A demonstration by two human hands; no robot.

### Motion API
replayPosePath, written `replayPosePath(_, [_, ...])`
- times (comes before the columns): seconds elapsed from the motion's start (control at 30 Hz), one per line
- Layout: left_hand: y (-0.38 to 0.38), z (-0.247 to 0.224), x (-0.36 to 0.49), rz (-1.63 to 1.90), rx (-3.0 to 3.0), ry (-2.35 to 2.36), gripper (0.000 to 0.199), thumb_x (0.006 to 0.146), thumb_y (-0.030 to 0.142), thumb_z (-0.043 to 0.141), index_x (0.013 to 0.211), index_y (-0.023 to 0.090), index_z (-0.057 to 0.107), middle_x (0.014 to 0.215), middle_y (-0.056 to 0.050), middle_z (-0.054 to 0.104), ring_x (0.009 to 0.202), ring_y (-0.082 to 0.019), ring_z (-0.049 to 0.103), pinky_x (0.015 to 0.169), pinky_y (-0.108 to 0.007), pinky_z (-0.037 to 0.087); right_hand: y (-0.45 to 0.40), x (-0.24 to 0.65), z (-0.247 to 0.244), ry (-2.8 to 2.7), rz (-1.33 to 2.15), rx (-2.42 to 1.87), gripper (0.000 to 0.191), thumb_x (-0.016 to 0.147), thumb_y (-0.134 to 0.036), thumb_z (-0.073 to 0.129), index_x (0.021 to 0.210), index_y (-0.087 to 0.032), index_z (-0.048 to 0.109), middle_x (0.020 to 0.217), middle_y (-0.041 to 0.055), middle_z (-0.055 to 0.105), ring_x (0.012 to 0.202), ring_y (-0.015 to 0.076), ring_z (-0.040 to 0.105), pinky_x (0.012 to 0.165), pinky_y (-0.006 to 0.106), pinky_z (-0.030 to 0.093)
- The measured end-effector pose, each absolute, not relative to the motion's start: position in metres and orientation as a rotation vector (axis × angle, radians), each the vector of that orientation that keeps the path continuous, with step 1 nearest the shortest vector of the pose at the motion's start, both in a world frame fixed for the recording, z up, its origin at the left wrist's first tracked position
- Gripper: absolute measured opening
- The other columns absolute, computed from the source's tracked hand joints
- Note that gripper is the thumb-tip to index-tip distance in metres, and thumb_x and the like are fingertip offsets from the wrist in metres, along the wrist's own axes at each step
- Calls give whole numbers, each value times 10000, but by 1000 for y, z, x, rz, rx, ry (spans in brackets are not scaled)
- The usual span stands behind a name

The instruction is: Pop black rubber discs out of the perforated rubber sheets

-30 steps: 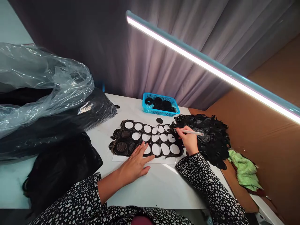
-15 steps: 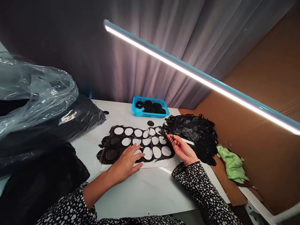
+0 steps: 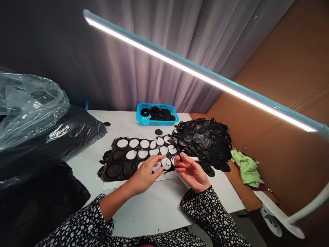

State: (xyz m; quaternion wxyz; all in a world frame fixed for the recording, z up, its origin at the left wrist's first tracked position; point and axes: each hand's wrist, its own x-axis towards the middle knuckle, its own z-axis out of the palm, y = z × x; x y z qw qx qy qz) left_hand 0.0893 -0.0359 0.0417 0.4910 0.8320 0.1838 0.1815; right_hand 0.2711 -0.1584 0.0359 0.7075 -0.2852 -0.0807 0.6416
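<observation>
A black sheet (image 3: 120,166) with rows of round holes lies on the white table; white shows through most holes, while a few at the left are still filled dark. My left hand (image 3: 146,174) is over the sheet's lower right part, palm down, fingers apart. Just right of it, my right hand (image 3: 192,169) is turned partly palm up, its fingertips pinched on a thin black strand. A pale tool shows behind the right fingers. One loose black disc (image 3: 158,132) lies above the sheet.
A blue basket (image 3: 157,122) with black round pieces stands at the back. Black scraps (image 3: 203,140) are heaped at the right, near a green cloth (image 3: 248,169). Plastic bags (image 3: 51,133) fill the left side. A lit lamp (image 3: 195,68) crosses overhead.
The view has shifted to the right. My hands have come closer together, and my right hand has moved toward the left hand and turned more palm up.
</observation>
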Motion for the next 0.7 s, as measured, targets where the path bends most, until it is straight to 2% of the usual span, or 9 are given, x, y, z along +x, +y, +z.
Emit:
replayPosePath(0.07, [-38,41,102,414,1820,498,355,934,296,523,1280,223,543,1291,-108,605,1105,-236,643,899,-386,549,-154,267,42,-211,1446,-619,199,778,-241,733,800,-225,536,885,5,601,667,93,489,535,177,470])
replayPosePath(0.13, [-39,38,113,392,1655,531,359,917,302,540,1263,205,537,1210,-112,636,977,-212,686,807,-358,573,-151,263,48,-239,1470,-606,221,773,-242,735,784,-225,515,868,1,588,639,89,460,499,160,449])
replayPosePath(0.23, [-35,38,122,448,1510,565,349,863,275,597,1191,166,549,873,-38,663,754,-161,681,647,-274,550,-148,259,53,-254,1485,-585,236,765,-225,743,765,-220,507,839,-5,572,611,77,438,458,129,431])
replayPosePath(0.3, [-31,41,121,555,1480,617,336,820,259,640,1132,156,570,750,4,623,690,-141,653,597,-234,507,-147,260,52,-234,1457,-571,222,769,-205,738,772,-218,516,825,-7,567,608,72,449,442,115,431])
replayPosePath(0.43, [-19,56,109,717,1391,665,353,776,308,707,1071,149,597,792,-5,633,694,-125,634,647,-242,494,-144,269,44,-142,1324,-573,168,799,-190,714,836,-227,554,839,-7,596,657,69,533,404,102,432])
replayPosePath(0.53, [-12,71,98,692,1411,621,293,787,335,707,999,150,625,815,-17,650,688,-120,617,653,-246,486,-138,271,37,-117,1295,-644,152,802,-194,710,850,-226,570,916,6,644,771,87,623,395,113,426])
replayPosePath(0.6, [-11,81,92,624,1467,556,232,803,328,691,943,149,642,810,-22,658,676,-116,601,648,-246,480,-134,265,36,-163,1327,-684,158,801,-217,715,846,-226,563,1036,24,668,930,132,656,452,141,465])
replayPosePath(0.7, [-11,91,87,510,1520,446,188,829,313,663,908,143,646,836,-39,673,692,-122,602,647,-250,485,-130,247,41,-334,1411,-706,188,808,-265,707,816,-226,523,1167,35,653,1112,187,614,664,228,547])
